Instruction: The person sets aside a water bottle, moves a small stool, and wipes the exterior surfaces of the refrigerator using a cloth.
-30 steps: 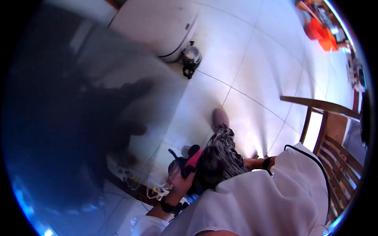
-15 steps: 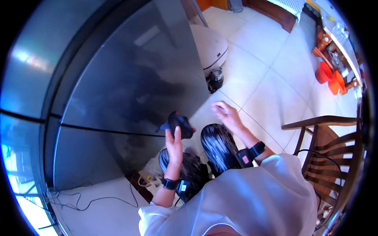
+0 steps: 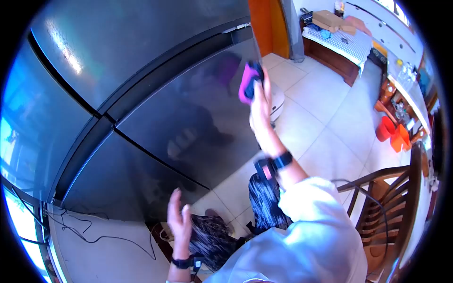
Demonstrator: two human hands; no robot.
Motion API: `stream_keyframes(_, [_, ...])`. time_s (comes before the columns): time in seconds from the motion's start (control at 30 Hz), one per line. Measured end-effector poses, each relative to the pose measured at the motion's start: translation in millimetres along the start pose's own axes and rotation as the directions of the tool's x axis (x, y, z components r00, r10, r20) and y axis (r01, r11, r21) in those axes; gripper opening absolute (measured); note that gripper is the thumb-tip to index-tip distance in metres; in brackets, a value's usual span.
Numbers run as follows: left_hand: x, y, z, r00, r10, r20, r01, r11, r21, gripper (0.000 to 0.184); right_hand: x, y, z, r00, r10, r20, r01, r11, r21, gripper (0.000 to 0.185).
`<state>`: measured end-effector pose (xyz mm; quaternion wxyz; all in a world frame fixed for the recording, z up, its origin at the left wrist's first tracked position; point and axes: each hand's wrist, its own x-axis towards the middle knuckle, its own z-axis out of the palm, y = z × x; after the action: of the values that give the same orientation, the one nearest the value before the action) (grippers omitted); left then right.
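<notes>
My right hand (image 3: 260, 111) is raised at the right end of the dark fridge front (image 3: 188, 113), with its fingers closed on a folded pink-and-black cloth (image 3: 246, 87). Motion blurs the cloth a little, so its exact kind is hard to make out. Lower down, my left hand (image 3: 178, 218) hangs in front of the fridge's lower panel with its fingers apart, holding nothing. Both wrists carry black straps with small devices. Dim reflections show on the glossy panels.
A wooden chair (image 3: 391, 207) stands close on my right. Black cables (image 3: 94, 231) trail over the pale surface at lower left. Farther off are a bed (image 3: 337, 47), orange-red containers (image 3: 393, 134) by a shelf, and a white rounded appliance (image 3: 277, 104) behind my right hand.
The cloth has passed from my left hand to my right, which has risen towards the fridge. My left hand has dropped down and left. The view has shifted, showing more of the fridge's upper part.
</notes>
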<state>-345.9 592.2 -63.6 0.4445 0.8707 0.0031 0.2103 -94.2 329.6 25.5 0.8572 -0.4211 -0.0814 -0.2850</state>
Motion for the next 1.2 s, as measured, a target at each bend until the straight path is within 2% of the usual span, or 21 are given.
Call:
stream_keyframes(0.03, [-8,-10,-19,0.993,0.110,-0.050,-0.090,0.947,0.308,0.043,24,-8,21,0.995,-0.100,0.010,0.100,0.989,-0.104,0.051])
stream_keyframes(0.07, [-19,-22,-34,0.993,0.097,-0.062,-0.056,0.878,0.475,0.043,57,18,27,0.910,-0.404,0.094,0.405,0.813,-0.419,0.050])
stream_keyframes(0.1, [-30,-39,-46,0.994,0.076,-0.077,-0.015,0.798,0.603,0.044,66,27,41,0.900,-0.424,0.099,0.380,0.651,-0.657,0.053])
stream_keyframes(0.13, [-40,-57,-54,0.994,0.065,-0.084,0.008,0.745,0.667,0.044,70,47,53,0.833,-0.548,0.072,0.405,0.516,-0.755,0.055])
stream_keyframes(0.17, [-51,-72,-58,0.995,0.053,-0.087,0.027,0.684,0.729,0.045,59,53,57,0.785,-0.612,0.097,0.445,0.448,-0.775,0.055])
stream_keyframes(0.23, [-71,-106,-52,0.996,0.031,-0.088,0.043,0.679,0.733,0.044,23,75,54,0.798,-0.591,0.113,0.441,0.448,-0.778,0.055])
stream_keyframes(0.3, [-90,-141,-47,0.995,-0.081,-0.062,0.101,0.737,0.668,0.042,-22,117,34,0.856,-0.505,0.114,0.369,0.441,-0.818,0.057])
stream_keyframes(0.4, [-88,-134,-49,0.989,-0.098,-0.112,0.149,0.688,0.710,0.042,-78,184,-8,0.957,-0.252,-0.143,0.059,0.652,-0.756,0.063])
stream_keyframes(0.53, [-87,-139,-49,0.984,-0.126,-0.129,0.181,0.675,0.715,0.041,-63,211,-20,0.874,0.012,-0.485,-0.311,0.781,-0.541,0.075])
stream_keyframes(0.6, [-88,-137,-46,0.984,-0.119,-0.134,0.179,0.680,0.711,0.040,-19,167,5,0.892,-0.178,-0.415,-0.132,0.775,-0.618,0.073])
stream_keyframes(0.67, [-84,-138,-43,0.985,-0.102,-0.137,0.169,0.686,0.707,0.039,26,108,34,0.895,-0.380,-0.233,0.127,0.719,-0.684,0.062])
stream_keyframes(0.7, [-84,-140,-43,0.987,-0.094,-0.130,0.159,0.697,0.700,0.038,47,87,46,0.859,-0.493,-0.139,0.279,0.677,-0.681,0.059])
stream_keyframes(0.77, [-80,-143,-41,0.990,-0.082,-0.114,0.138,0.707,0.693,0.037,72,65,65,0.791,-0.611,-0.029,0.406,0.561,-0.721,0.054])
stream_keyframes(0.83, [-77,-140,-41,0.987,-0.128,-0.097,0.160,0.722,0.673,0.039,77,71,58,0.766,-0.642,0.034,0.436,0.479,-0.762,0.057])
stream_keyframes(0.9, [-73,-140,-38,0.986,-0.133,-0.098,0.164,0.713,0.682,0.039,67,91,37,0.782,-0.623,-0.006,0.385,0.490,-0.782,0.054])
stream_keyframes(0.93, [-73,-141,-36,0.985,-0.138,-0.100,0.169,0.707,0.687,0.039,59,112,25,0.779,-0.618,-0.109,0.308,0.527,-0.792,0.050])
stream_keyframes(1.03, [-67,-139,-32,0.991,-0.103,-0.081,0.130,0.713,0.689,0.038,10,183,-31,0.822,-0.448,-0.353,0.062,0.685,-0.726,0.058])
stream_keyframes(1.07, [-65,-138,-31,0.992,-0.095,-0.089,0.130,0.713,0.689,0.038,-13,218,-50,0.840,-0.296,-0.455,-0.123,0.712,-0.692,0.060])
stream_keyframes(1.13, [-62,-135,-28,0.991,-0.115,-0.074,0.133,0.686,0.715,0.037,-55,281,-86,0.814,-0.051,-0.579,-0.349,0.753,-0.558,0.062])
stream_keyframes(1.17, [-61,-132,-26,0.991,-0.109,-0.080,0.133,0.686,0.715,0.037,-71,295,-90,0.725,0.164,-0.669,-0.498,0.796,-0.344,0.064])
stream_keyframes(1.2, [-61,-130,-24,0.990,-0.118,-0.077,0.137,0.684,0.717,0.037,-76,274,-79,0.605,0.369,-0.705,-0.627,0.767,-0.137,0.064])
